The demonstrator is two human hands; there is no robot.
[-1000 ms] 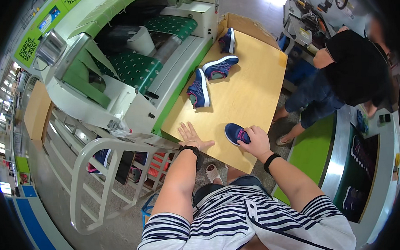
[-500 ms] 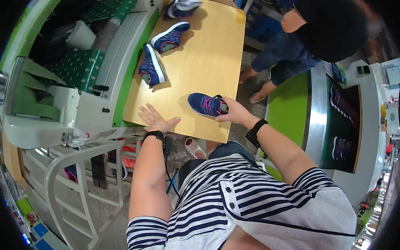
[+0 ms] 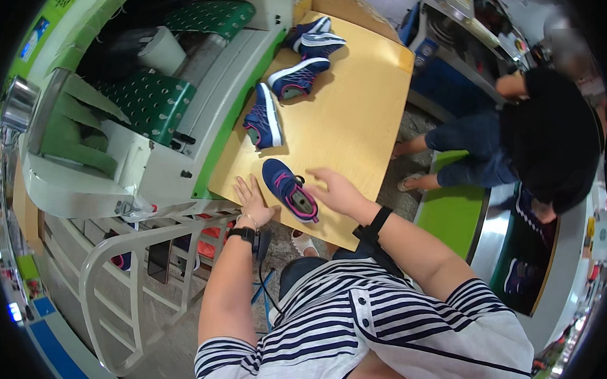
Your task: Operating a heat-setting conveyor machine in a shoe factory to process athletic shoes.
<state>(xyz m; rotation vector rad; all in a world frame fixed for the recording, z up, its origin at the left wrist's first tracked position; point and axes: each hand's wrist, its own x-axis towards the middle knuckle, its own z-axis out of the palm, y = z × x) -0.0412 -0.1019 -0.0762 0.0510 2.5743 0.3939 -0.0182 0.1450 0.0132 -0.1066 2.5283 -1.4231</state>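
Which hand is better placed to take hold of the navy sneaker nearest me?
Probably your right hand: its fingers point toward the navy sneaker, close beside it. Your left hand is near too, but lies spread palm-down at the edge of the tabletop.

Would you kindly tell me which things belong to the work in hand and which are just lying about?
Apparently in use:
blue shoe by the right hand
blue shoes beyond it
wooden tabletop

Apparently lying about:
dark flat object
silver container
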